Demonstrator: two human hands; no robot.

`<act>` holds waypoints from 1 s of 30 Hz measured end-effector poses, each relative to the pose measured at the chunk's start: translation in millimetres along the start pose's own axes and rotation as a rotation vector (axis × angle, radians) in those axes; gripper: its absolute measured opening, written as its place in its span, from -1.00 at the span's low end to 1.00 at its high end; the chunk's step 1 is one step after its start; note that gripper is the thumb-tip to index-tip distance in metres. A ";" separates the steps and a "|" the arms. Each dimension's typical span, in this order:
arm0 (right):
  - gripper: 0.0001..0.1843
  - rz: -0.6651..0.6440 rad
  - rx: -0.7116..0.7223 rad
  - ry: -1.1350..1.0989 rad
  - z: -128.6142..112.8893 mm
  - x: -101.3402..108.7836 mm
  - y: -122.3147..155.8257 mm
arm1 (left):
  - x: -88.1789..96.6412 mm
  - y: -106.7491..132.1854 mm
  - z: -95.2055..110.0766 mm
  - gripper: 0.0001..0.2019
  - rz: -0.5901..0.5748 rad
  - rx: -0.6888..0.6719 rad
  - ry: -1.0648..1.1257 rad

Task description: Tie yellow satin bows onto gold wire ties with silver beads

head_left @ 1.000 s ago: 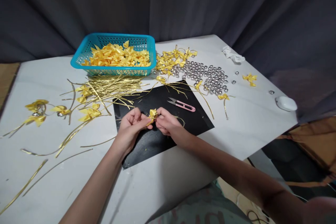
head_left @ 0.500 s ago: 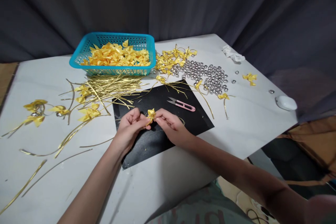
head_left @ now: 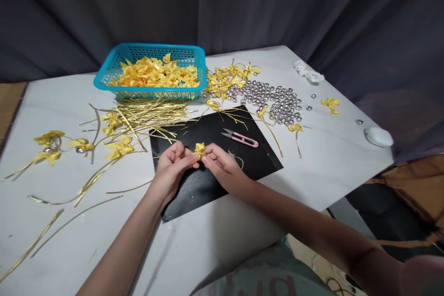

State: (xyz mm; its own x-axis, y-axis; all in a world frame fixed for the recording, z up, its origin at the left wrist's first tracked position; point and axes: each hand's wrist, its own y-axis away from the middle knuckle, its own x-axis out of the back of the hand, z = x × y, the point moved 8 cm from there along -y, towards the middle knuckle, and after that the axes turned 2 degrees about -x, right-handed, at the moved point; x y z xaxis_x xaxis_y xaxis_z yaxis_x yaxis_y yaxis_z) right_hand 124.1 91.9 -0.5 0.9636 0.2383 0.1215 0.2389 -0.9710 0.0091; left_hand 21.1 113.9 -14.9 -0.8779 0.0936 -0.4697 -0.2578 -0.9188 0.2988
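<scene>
Between my two hands is a small yellow ribbon bow (head_left: 199, 149), held above the black mat (head_left: 204, 194). My left hand (head_left: 175, 163) pinches it from the left with thumb and forefinger. From the right, the thumb and fingertips of my right hand (head_left: 222, 164) close on the bow's other edge. A thin gold cord (head_left: 239, 159) curves out beside my right hand on the mat. Pink-handled thread snips (head_left: 240, 138) lie just beyond my right hand, blades pointing left. The underside of the bow is hidden by my fingers.
A blue basket (head_left: 149, 89) of yellow bows stands at the back, with gold ties (head_left: 149, 115) in front. Silver bells or beads (head_left: 267, 99) lie right of it, near finished-looking bows (head_left: 225, 78). A white mouse-like object (head_left: 379, 137) sits at the right edge.
My right fingers have shifted slightly left and closed further over the bow, which now shows a little lower and flatter. The surrounding things have stayed in place.
</scene>
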 end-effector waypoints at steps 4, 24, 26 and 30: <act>-0.81 0.026 -0.019 0.006 -1.9 2.8 1.3 | -1.1 -0.1 0.7 -0.61 -0.018 -0.007 0.010; -0.83 0.128 0.064 0.015 -7.7 5.0 4.6 | -2.2 -2.4 0.8 -0.60 -0.040 -0.012 0.008; -0.84 0.134 0.054 -0.008 -6.2 4.2 4.3 | -2.2 -2.5 0.7 -0.60 -0.038 -0.012 0.001; -0.84 0.131 0.019 -0.067 -3.1 1.4 4.1 | -1.8 -1.5 1.2 -0.60 -0.032 -0.019 -0.019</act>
State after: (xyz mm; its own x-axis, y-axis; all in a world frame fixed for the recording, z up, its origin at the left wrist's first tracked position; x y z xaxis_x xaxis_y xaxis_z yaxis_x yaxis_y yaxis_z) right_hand 126.1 88.2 2.8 0.9924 0.1107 0.0543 0.1120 -0.9935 -0.0217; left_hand 22.6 115.5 -13.5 -0.8767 0.1305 -0.4631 -0.2788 -0.9222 0.2679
